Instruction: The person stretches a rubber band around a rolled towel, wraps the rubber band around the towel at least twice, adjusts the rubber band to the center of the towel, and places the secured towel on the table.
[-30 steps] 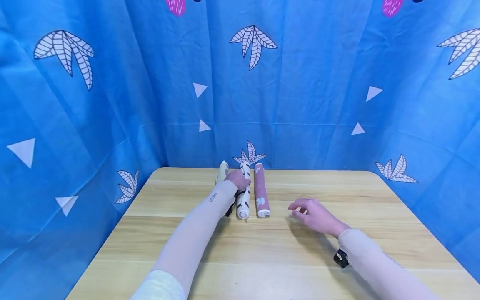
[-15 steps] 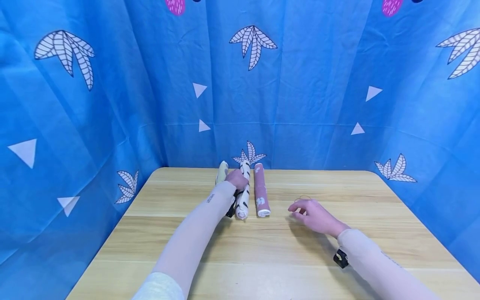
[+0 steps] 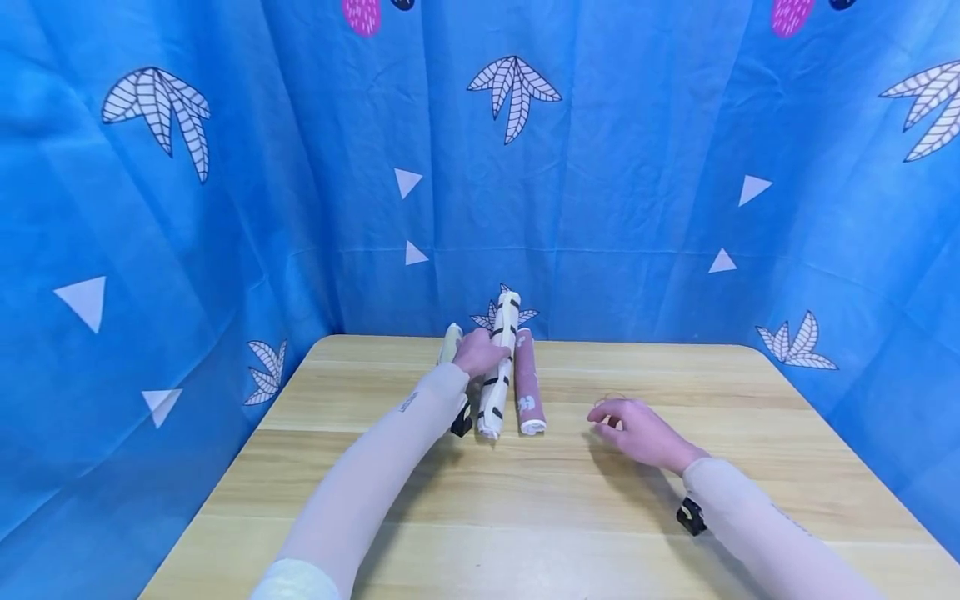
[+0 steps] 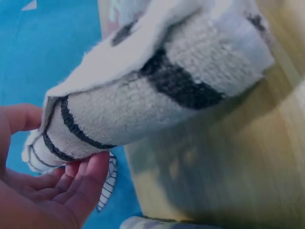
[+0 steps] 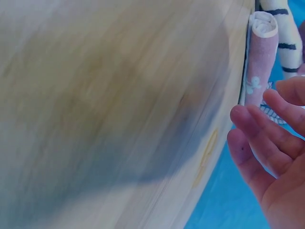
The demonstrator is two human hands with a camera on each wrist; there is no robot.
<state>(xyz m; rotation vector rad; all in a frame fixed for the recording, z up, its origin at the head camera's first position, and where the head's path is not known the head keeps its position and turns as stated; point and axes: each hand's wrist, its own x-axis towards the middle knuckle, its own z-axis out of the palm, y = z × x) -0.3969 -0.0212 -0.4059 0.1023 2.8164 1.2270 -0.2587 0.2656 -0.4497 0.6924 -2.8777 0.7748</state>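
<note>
My left hand (image 3: 480, 354) grips a rolled white towel with black marks (image 3: 497, 404), thumb on one side and fingers on the other. In the left wrist view this towel (image 4: 119, 107) slants across the frame, its far end raised off the table. To its right lies a rolled pink towel (image 3: 528, 387) with pale motifs. A pale green roll (image 3: 450, 343) is partly hidden behind my left hand. Farther right, my right hand (image 3: 641, 433) hovers over the table with loosely bent fingers, holding nothing; the right wrist view shows the pink towel (image 5: 264, 47) beyond its fingers.
The wooden table (image 3: 480, 517) stretches toward me and to both sides. Blue patterned curtain (image 3: 630, 167) encloses its back and sides. A thin yellowish loop (image 5: 207, 157) lies on the table near my right hand.
My left hand has lifted the far end of the black-marked white towel, which now stands higher against the curtain. The right hand keeps its pose. The head view has shifted slightly.
</note>
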